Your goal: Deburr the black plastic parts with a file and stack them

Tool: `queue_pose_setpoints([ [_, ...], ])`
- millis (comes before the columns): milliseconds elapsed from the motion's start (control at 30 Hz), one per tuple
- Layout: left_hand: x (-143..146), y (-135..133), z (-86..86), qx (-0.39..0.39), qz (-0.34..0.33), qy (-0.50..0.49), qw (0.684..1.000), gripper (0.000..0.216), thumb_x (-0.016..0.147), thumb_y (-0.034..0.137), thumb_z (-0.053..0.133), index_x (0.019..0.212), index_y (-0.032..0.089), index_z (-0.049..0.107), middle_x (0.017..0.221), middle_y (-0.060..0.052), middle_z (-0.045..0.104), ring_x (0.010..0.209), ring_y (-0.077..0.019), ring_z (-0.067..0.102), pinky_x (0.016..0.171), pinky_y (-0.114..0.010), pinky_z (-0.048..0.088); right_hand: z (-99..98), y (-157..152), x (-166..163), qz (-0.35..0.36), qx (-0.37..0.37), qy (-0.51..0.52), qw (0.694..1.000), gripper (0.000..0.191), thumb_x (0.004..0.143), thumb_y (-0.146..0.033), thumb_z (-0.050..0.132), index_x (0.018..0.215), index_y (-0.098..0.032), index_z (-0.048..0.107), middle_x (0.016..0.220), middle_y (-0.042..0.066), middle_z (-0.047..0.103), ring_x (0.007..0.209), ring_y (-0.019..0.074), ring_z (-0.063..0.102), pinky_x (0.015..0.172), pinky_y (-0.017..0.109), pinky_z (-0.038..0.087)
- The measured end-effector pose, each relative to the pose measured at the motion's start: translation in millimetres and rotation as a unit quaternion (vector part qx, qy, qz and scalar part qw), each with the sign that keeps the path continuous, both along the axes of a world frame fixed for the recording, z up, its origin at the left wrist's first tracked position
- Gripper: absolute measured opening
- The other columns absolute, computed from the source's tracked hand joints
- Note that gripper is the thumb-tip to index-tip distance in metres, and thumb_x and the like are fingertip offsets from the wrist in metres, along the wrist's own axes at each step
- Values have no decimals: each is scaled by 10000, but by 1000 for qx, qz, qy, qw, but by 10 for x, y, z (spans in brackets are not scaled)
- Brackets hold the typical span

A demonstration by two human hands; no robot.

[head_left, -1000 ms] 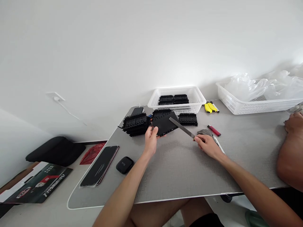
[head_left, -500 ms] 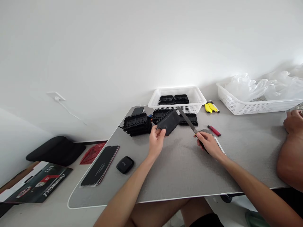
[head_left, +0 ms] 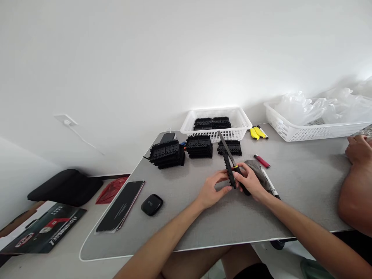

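My left hand (head_left: 213,190) grips a flat black plastic part (head_left: 229,170) with toothed edges, now turned edge-on above the table. In my right hand (head_left: 250,180) is a flat metal file (head_left: 225,144), held by its black handle with a yellow band. The file's blade points up and away, close along the plastic part; whether they touch I cannot tell. Beyond my hands stand a left stack of similar black parts (head_left: 167,154), a middle stack (head_left: 199,146) and a smaller group (head_left: 235,147). A grey cloth (head_left: 255,169) lies beside my right hand.
At the back, a white basket (head_left: 216,134) contains more black parts; another basket (head_left: 290,131) holds plastic bags. Yellow-handled tools (head_left: 257,133), a red lighter (head_left: 262,161), a marker (head_left: 269,181), a phone (head_left: 120,205) and a black case (head_left: 152,204) lie around. Another person's arm (head_left: 356,186) rests at right.
My left hand has brought the black part right and nearer to me, turning it from face-on to edge-on. My right hand has moved slightly left with the file, so both hands are together.
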State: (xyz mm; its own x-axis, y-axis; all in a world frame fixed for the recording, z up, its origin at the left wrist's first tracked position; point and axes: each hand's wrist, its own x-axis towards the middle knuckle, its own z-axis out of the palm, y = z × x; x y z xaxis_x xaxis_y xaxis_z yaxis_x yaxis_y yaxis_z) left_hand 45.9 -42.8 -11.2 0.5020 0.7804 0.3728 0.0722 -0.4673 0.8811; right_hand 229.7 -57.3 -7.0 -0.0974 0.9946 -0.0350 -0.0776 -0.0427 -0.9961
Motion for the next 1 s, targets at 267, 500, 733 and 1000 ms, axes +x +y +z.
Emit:
queue_pose_setpoints([
  [267, -26, 28, -32, -54, 21, -12, 998, 262, 835, 360, 672, 1040, 221, 587, 1050, -66, 676, 967, -222, 677, 846, -388, 566, 40, -16, 12, 39, -17, -16, 999, 610, 644, -481, 791, 1101, -237, 468, 803, -33, 601, 514, 87, 481, 396, 208, 404],
  [500, -99, 140, -66, 55, 130, 10, 990, 824, 595, 420, 862, 1294, 322, 437, 1308, -88, 414, 1183, -291, 504, 965, -477, 479, 85, -52, -12, 93, -22, -27, 995, 585, 661, -441, 795, 1100, -229, 471, 809, -24, 607, 489, 69, 463, 388, 192, 384],
  [733, -99, 181, -135, -1, 29, -17, 999, 834, 620, 419, 850, 1262, 336, 325, 1420, -95, 241, 1344, -313, 327, 1063, -522, 382, 66, -70, -11, 111, -17, -50, 992, 632, 650, -457, 806, 1115, -245, 436, 1079, 45, 654, 496, 67, 519, 388, 201, 397],
  [1000, -118, 174, -200, -22, 89, 17, 996, 757, 548, 417, 876, 1079, 271, 357, 1082, -37, 385, 979, -205, 485, 820, -372, 478, 57, -75, -18, 100, 1, -60, 993, 619, 676, -499, 779, 1118, -244, 427, 1122, 67, 666, 488, 69, 512, 402, 212, 400],
])
